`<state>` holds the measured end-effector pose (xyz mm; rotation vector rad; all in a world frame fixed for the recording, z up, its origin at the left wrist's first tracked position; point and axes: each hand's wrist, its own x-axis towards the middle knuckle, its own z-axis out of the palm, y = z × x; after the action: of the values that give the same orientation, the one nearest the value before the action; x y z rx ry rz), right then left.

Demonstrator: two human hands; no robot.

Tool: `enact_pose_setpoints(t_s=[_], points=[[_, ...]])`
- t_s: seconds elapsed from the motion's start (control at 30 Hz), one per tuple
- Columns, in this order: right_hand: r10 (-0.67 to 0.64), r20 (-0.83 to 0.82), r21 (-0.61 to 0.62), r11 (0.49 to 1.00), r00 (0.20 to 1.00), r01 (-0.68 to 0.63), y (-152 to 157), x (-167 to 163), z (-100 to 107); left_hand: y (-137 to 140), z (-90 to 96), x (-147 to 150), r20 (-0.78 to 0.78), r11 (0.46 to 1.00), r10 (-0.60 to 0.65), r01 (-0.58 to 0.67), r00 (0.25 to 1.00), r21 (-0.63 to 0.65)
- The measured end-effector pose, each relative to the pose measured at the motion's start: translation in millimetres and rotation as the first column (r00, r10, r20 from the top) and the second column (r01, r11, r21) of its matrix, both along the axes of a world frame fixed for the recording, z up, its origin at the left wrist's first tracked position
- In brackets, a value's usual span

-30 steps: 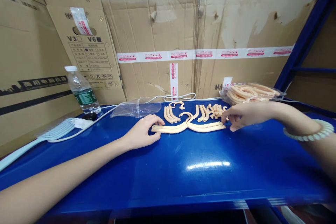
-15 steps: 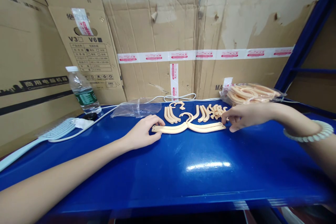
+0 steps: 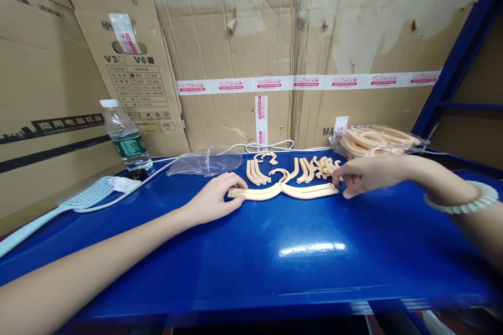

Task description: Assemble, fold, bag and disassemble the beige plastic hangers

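A cream plastic folding clothes hanger (image 3: 308, 191) lies on the blue table, its two curved arms spread sideways and its hook pointing to the back. At its left end my left hand (image 3: 214, 196) is closed, thumb in front and fingers behind. My right hand (image 3: 363, 175) is bent around the right tip, fingertips against it and the thumb slightly apart. Behind the hanger lie loose curved arm pieces (image 3: 257, 171) on the left and more arm pieces (image 3: 305, 170) on the right. Loose hooks (image 3: 267, 157) and a pile of small cream parts (image 3: 325, 166) lie there too.
A clear bag of cream parts (image 3: 377, 138) sits at the back right. Flat clear plastic (image 3: 204, 161), a white cable (image 3: 161, 170), a water bottle (image 3: 128, 138) and a pale blue hairbrush (image 3: 84, 196) are on the left. Cardboard (image 3: 236, 47) walls the back.
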<state>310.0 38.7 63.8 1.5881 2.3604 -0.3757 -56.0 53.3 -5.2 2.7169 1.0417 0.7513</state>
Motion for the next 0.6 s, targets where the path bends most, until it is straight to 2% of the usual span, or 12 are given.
enact_pose_setpoints(t_s=[0.6], points=[[-0.011,-0.018,0.014,1.0,1.0,0.012,-1.5,-1.6,-0.8,-1.6,1.5,-1.0,0.011,1.0,-0.001,0.001,1.0,0.016]])
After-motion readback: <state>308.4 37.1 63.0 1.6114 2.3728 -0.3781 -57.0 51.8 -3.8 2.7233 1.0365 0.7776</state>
